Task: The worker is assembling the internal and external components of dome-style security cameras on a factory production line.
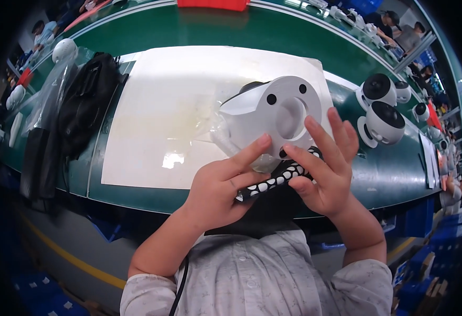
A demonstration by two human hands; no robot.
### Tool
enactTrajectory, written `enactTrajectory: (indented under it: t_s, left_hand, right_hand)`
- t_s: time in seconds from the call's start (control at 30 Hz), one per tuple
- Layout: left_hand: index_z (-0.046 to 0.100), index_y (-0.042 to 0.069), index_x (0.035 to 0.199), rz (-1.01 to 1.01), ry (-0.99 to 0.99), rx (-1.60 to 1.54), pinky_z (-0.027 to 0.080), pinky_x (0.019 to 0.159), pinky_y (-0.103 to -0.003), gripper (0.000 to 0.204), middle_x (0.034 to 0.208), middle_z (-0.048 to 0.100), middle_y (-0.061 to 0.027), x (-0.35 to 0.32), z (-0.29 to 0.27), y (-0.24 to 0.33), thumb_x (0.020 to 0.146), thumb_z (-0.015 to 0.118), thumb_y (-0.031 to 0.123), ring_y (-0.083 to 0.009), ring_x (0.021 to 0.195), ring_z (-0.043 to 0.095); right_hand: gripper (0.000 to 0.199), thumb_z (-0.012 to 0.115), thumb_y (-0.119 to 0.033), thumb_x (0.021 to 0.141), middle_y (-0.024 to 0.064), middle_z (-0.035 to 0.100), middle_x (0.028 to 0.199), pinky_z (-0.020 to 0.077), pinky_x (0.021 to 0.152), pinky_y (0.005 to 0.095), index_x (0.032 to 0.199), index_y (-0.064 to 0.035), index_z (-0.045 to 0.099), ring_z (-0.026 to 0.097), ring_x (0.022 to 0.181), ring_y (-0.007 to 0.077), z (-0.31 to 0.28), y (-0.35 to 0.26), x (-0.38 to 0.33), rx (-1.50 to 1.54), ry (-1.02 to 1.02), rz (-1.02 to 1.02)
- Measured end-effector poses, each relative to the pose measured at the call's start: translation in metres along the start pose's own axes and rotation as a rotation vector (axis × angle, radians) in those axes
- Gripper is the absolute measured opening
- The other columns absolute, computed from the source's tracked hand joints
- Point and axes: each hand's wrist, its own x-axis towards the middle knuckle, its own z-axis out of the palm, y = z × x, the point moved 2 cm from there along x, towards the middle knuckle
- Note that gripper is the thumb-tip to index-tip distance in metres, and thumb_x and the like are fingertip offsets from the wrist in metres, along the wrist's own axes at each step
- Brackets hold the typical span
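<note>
A white security camera [236, 120] lies on its side in front of me, its round base turned toward me. The base [314, 105] is a ring with a wide hole and dark round pads near its rim. My left hand [217, 184] grips a black strip with white dots [273, 182], its index finger stretched toward the base. My right hand [326, 168] has its fingers spread; the index fingertip touches a small black pad [283, 152] at the base's near edge. The strip's far end passes behind the right fingers. Clear plastic film partly wraps the camera body.
A white board [146, 131] lies under the camera on the green table [199, 26]. Black bags [86, 105] and clear plastic [51, 95] lie at the left. More white cameras [382, 122] stand at the right. A red bin [213, 4] is at the far edge. Other people work farther off.
</note>
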Motion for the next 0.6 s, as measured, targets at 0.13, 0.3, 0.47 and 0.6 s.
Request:
enactTrajectory:
  t_s: [0.13,0.3,0.47,0.6]
  left_hand:
    - [0.058,0.007,0.081,0.003,0.004,-0.005,0.047,0.060,-0.027,0.030,0.123,0.044,-0.0109,0.002,0.002,0.001,0.052,0.062,-0.002,-0.0215,0.077,0.060]
    - [0.058,0.007,0.081,0.028,0.029,-0.038,0.048,0.061,-0.027,0.033,0.124,0.043,-0.0118,0.000,0.002,-0.004,0.050,0.062,-0.004,-0.0216,0.077,0.060]
    - [0.059,0.006,0.082,0.011,0.027,-0.046,0.048,0.062,-0.027,0.034,0.124,0.043,-0.0111,0.000,0.003,-0.004,0.049,0.062,-0.003,-0.0219,0.080,0.060]
    - [0.056,0.000,0.088,0.059,-0.054,-0.051,0.049,0.073,-0.031,0.037,0.125,0.036,-0.0250,0.003,0.000,-0.002,0.054,0.060,-0.014,-0.0251,0.080,0.062]
  right_hand:
    - [0.009,0.064,-0.014,0.070,0.0081,0.050,0.116,0.0254,0.093,0.0384,0.078,-0.0101,0.062,0.034,0.118,0.0303,0.008,0.011,0.002,0.352,0.050,0.120]
    - [0.005,0.064,-0.009,0.069,0.0078,0.051,0.111,0.0329,0.088,0.0359,0.073,-0.0075,0.061,0.035,0.117,0.0308,0.006,0.008,0.013,0.337,0.093,0.140]
    - [0.008,0.062,-0.011,0.073,0.0116,0.050,0.112,0.0281,0.094,0.0406,0.075,-0.0040,0.060,0.032,0.118,0.0344,0.006,0.017,0.016,0.360,0.070,0.097]
    - [0.014,0.059,-0.021,0.075,0.0058,0.052,0.111,0.0228,0.095,0.0407,0.080,-0.0076,0.061,0.037,0.115,0.0304,0.005,0.014,0.008,0.188,0.004,0.025]
